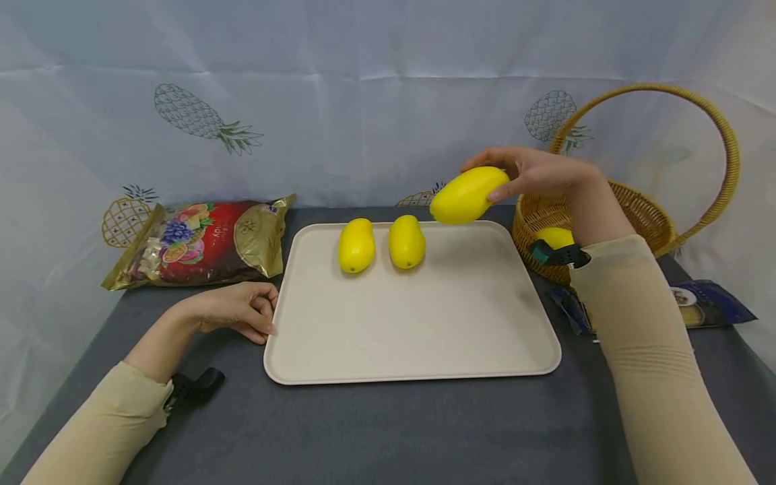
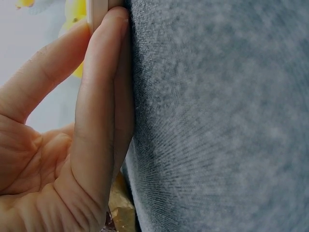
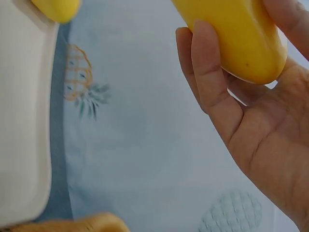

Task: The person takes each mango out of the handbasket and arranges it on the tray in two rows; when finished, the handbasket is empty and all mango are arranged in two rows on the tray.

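My right hand (image 1: 533,174) holds a yellow mango (image 1: 465,195) in the air over the back right part of the tray, thumb on one side and fingers on the other. In the right wrist view the mango (image 3: 241,38) sits between thumb and fingers. Two more mangoes, one on the left (image 1: 356,246) and one beside it (image 1: 407,242), lie on the cream tray (image 1: 412,323) near its back edge. At the tray's left edge, my left hand (image 1: 239,311) pinches the rim; the left wrist view shows thumb and fingertips on the rim (image 2: 98,17).
A wicker basket (image 1: 642,212) with a tall handle stands at the back right, a yellow mango (image 1: 554,237) inside. Behind my right forearm lies a dark blue packet (image 1: 712,303). A red and gold candy bag (image 1: 206,242) rests left of the tray on the grey cloth (image 1: 388,431).
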The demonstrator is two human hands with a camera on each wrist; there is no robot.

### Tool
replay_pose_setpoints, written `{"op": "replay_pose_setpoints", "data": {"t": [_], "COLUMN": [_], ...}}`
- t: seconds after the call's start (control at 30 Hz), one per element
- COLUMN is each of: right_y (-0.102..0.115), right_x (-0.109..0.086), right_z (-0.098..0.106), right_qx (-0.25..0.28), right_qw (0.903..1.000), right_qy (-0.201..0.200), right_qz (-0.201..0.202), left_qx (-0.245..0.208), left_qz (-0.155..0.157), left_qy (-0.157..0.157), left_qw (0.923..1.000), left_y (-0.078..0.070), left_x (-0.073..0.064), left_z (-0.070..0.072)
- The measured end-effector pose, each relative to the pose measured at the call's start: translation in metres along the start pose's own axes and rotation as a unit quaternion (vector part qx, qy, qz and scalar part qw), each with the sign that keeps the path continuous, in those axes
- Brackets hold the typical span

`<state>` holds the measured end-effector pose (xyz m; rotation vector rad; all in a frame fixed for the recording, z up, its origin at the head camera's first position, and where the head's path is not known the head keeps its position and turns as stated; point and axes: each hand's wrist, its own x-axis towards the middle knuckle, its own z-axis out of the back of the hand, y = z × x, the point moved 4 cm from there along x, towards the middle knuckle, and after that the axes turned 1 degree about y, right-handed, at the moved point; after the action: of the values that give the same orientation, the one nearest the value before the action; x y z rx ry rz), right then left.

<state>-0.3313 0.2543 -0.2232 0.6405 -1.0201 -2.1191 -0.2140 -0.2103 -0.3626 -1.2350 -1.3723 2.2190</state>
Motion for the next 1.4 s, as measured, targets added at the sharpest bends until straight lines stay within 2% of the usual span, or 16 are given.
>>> {"op": "replay_pose_setpoints", "data": {"t": [0.1, 0.47, 0.6, 0.87, 1.2, 1.4], "right_y": [0.003, 0.010, 0.013, 0.021, 0.023, 0.025], "right_x": [0.011, 0.046, 0.057, 0.074, 0.091, 0.099], "right_z": [-0.014, -0.058, -0.074, -0.106, -0.143, -0.161], "right_qx": [0.012, 0.037, 0.035, 0.025, -0.005, 0.000], "right_qw": [0.9995, 0.9949, 0.9923, 0.9850, 0.9753, 0.9688], "right_qy": [0.029, 0.093, 0.119, 0.167, 0.217, 0.242], "right_qz": [0.009, -0.008, 0.005, 0.038, 0.043, 0.051], "left_qx": [-0.002, -0.004, -0.005, 0.000, -0.004, -0.004], "left_qz": [0.003, 0.000, -0.001, -0.004, 0.000, 0.003], "left_qy": [-0.001, 0.002, 0.002, 0.001, -0.011, -0.011], "left_qw": [1.0000, 1.0000, 1.0000, 1.0000, 0.9999, 0.9999], "left_y": [0.001, -0.002, -0.002, -0.001, -0.001, -0.003], "left_x": [0.001, -0.001, -0.001, 0.000, -0.001, -0.002], "left_z": [0.000, -0.001, -0.001, -0.001, -0.001, -0.002]}}
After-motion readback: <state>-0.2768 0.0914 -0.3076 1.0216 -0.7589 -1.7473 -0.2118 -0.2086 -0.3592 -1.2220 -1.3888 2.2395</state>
